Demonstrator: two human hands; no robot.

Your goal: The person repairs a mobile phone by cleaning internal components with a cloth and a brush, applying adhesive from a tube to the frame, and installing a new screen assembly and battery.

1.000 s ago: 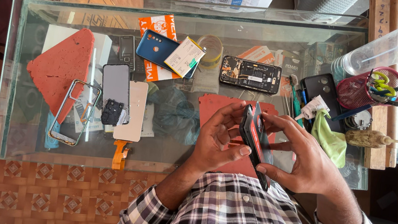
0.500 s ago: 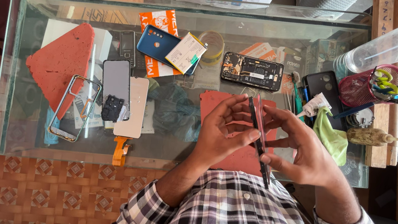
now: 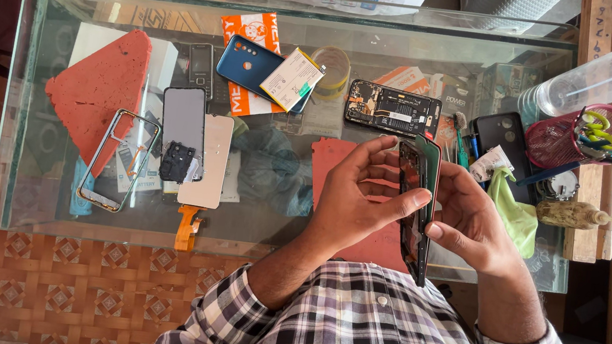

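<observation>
1. Both hands up over the glass counter (image 3: 36, 84), near edge. Left hand (image 3: 353, 201) and right hand (image 3: 470, 227) each closed in a grip on the phone frame (image 3: 419, 201), held edge-on between them, above the red mat (image 3: 331, 159).
2. Risk: thin frame could flex or slip if thumb pressure runs uneven; a drop onto glass is likely to damage it.
3. Risk: clutter nearby, e.g. opened phone (image 3: 391, 109) and tool cup (image 3: 574, 139), could be knocked by an elbow.

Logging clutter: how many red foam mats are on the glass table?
2: one red foam mat lies at the left; another sits under the hands, partly hidden.
</observation>
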